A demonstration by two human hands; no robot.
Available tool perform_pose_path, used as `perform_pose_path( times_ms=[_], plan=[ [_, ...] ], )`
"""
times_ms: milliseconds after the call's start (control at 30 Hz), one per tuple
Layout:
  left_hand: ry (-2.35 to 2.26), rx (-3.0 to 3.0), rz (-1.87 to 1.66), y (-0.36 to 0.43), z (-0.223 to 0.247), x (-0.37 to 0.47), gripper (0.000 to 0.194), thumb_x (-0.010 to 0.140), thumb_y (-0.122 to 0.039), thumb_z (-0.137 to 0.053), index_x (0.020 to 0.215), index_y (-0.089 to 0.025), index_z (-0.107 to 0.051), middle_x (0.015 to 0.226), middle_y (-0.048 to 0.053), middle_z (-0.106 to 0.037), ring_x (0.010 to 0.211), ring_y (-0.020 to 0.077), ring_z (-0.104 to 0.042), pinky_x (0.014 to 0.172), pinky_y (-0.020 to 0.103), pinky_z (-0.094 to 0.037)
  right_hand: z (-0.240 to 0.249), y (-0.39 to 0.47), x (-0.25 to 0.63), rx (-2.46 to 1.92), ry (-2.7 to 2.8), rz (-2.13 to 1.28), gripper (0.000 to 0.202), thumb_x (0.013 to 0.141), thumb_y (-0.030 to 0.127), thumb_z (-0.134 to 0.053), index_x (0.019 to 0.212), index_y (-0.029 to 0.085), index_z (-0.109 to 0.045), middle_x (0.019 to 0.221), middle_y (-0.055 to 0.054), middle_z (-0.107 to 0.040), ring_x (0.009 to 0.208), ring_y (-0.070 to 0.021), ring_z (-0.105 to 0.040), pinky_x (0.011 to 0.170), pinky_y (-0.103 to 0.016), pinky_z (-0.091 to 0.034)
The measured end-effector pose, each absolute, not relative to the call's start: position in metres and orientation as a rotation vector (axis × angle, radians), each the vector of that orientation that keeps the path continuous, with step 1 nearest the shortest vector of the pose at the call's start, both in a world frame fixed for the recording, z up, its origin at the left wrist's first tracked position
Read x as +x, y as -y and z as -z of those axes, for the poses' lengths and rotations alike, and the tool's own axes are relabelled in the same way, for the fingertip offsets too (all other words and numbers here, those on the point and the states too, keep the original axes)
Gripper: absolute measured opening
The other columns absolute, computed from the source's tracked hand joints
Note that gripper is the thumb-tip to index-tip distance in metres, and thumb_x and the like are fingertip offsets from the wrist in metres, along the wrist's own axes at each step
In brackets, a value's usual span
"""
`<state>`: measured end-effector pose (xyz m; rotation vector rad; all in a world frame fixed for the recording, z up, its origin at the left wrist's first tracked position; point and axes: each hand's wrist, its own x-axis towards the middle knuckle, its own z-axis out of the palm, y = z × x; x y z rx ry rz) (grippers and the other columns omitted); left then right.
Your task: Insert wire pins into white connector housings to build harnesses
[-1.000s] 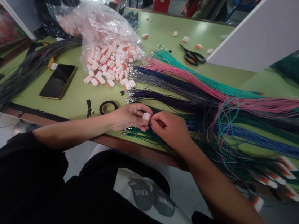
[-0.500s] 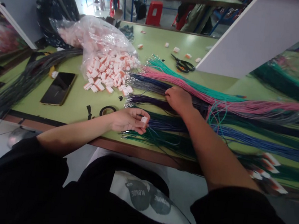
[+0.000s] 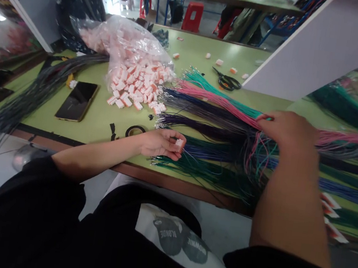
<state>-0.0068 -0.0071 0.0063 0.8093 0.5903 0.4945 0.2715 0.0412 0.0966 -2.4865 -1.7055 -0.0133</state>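
Observation:
My left hand [image 3: 162,144] pinches a small white and orange connector [image 3: 179,144] near the table's front edge, with a few thin wires trailing from it to the right. Farther right, my right hand [image 3: 284,127] has its fingers closed at the pink wires [image 3: 222,103] and the teal wires [image 3: 204,84]; what lies between the fingertips is too small to make out. Purple wires [image 3: 196,126], blue wires [image 3: 209,153] and dark green wires [image 3: 194,170] lie in bundles around the connector, their metal tips pointing left.
A clear bag [image 3: 128,41] spills a heap of connectors [image 3: 137,83] at the back left. Nearby are a phone [image 3: 77,101], a tape roll [image 3: 135,131], black scissors [image 3: 227,80] and grey wires [image 3: 37,86]. A white partition [image 3: 294,48] stands at the back right.
My right hand has moved right, from the grey and dark wires to the pink and teal ones. My left hand still holds the connector. The view has shifted slightly.

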Motion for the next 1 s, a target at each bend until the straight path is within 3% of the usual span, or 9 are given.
perform_pose_path(
  times_ms=[133, 333, 433, 1000],
  plan=[
    [-0.592, 0.798, -0.500, 0.006, -0.006, -0.006, 0.025, 0.073, -0.001, -0.067, 0.091, -0.012, -0.054, 0.073, 0.000, -0.064, 0.067, 0.0107, -0.066, 0.066, 0.024, -0.053, -0.108, -0.019, 0.278, -2.049, 1.575, -0.435, 0.008, 0.068, 0.020, -0.059, 0.070, 0.019, -0.067, 0.061, -0.003, -0.058, 0.054, -0.0117, -0.043, 0.059, -0.032, -0.034],
    [-0.555, 0.811, -0.532, 0.005, -0.001, -0.008, 0.028, 0.071, 0.000, -0.067, 0.091, -0.013, -0.053, 0.077, 0.000, -0.063, 0.069, 0.0102, -0.066, 0.070, 0.024, -0.053, -0.088, 0.004, 0.213, -1.243, 2.022, -0.821, 0.025, 0.070, 0.035, -0.064, 0.091, 0.022, -0.070, 0.070, 0.000, -0.064, 0.064, -0.0123, -0.054, 0.061, -0.027, -0.040],
    [-0.533, 0.783, -0.556, 0.005, 0.002, -0.008, 0.032, 0.071, 0.001, -0.066, 0.095, -0.015, -0.052, 0.075, -0.001, -0.063, 0.069, 0.0114, -0.067, 0.072, 0.026, -0.054, -0.069, 0.008, 0.183, -1.105, 2.150, -0.906, 0.021, 0.074, 0.034, -0.061, 0.086, 0.021, -0.070, 0.071, 0.000, -0.067, 0.061, -0.0120, -0.056, 0.058, -0.025, -0.041],
    [-0.541, 0.753, -0.555, 0.007, -0.005, -0.008, 0.031, 0.069, -0.003, -0.072, 0.091, -0.014, -0.054, 0.073, -0.001, -0.064, 0.070, 0.0119, -0.066, 0.067, 0.024, -0.054, -0.054, 0.017, 0.193, -1.324, 2.373, -0.292, 0.015, 0.070, 0.025, -0.053, 0.062, 0.023, -0.065, 0.056, 0.001, -0.058, 0.054, -0.0129, -0.049, 0.053, -0.026, -0.032]
  ],
)
